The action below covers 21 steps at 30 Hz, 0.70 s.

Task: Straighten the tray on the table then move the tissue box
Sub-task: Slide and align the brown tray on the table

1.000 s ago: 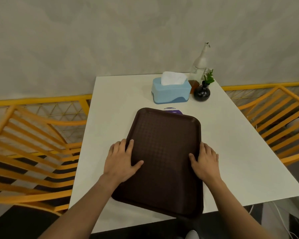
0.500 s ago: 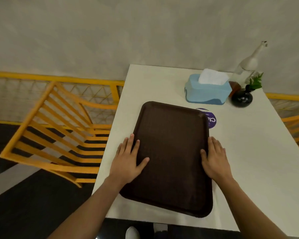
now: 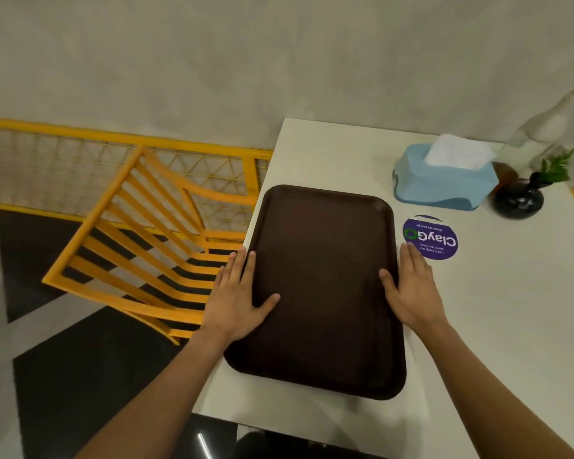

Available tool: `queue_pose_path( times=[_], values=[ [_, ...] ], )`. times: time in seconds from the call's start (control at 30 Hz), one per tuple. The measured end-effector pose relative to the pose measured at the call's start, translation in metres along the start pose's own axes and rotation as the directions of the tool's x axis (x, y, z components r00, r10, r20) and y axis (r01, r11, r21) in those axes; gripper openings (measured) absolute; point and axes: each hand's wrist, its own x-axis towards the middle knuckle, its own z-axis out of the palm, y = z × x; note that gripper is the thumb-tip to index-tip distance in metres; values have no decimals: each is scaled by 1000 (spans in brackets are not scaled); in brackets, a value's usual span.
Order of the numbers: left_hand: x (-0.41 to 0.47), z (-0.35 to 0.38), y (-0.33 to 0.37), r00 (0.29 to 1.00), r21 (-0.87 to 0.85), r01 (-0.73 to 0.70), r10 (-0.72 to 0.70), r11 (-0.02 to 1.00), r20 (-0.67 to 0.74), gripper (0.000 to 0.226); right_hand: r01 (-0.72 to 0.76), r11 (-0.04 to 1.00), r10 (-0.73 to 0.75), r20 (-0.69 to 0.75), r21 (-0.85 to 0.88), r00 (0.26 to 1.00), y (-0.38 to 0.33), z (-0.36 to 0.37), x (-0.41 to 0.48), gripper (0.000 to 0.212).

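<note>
The dark brown rectangular plastic tray [image 3: 322, 286] lies flat on the white table [image 3: 511, 326], near its left edge. It is pressed on its 2 long rims by the flat, open left hand [image 3: 237, 298] and right hand [image 3: 411, 293], nothing being clasped. It is judged stiff, light and slippery, best slid by the rims. The pale blue tissue box [image 3: 444, 183], well beyond, is judged light and is best taken by its sides.

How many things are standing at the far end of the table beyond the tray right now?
4: the blue tissue box, a black vase right of it, a clear bottle behind, and a brown object partly hidden between them. More may be out of frame.
</note>
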Motion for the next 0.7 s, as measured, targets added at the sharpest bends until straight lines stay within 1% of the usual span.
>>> queue_pose_path(
  times=[0.13,0.2,0.27,0.37,0.7],
  values=[
    [10,-3,-13,997,-40,-73,75,997,30,107,-62,998,62,11,2,998,-7,2,-16,75],
    [13,-3,-15,995,-68,-85,88,994,37,106,-56,998,56,31,4,998,-12,6,-25,75],
    [13,-2,-16,995,-96,-85,89,992,37,104,-45,999,43,65,22,997,-15,10,-33,75],
    [9,-1,-17,996,-119,-72,77,990,35,104,-35,999,32,68,41,997,-18,14,-41,73],
    [5,3,-12,995,-125,-84,89,989,38,102,-67,997,70,73,-48,995,-10,20,-53,77]
  ],
)
